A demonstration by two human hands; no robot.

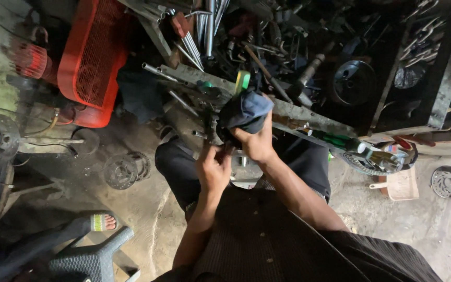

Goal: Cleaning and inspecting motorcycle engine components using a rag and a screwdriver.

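Right hand (258,142) presses a crumpled dark blue-grey cloth rag (246,110) onto a dark greasy metal part (216,128) at the front edge of the steel-framed tabletop (309,117). Grip closed around the rag's lower fold.

Left hand (213,169) just below, fingers curled on the part's underside; what they pinch is hidden, cannot tell.

Judgement: wiping is mid-way. The part still looks black and oily where it shows, and the rag covers most of it. Nothing looks taken apart from here.

Around: green-handled tool (242,81) upright just behind the rag, loose rods and wrenches piled deeper on the tabletop, red mesh-sided machine (92,57) at the left, round metal disc (122,169) on the floor.
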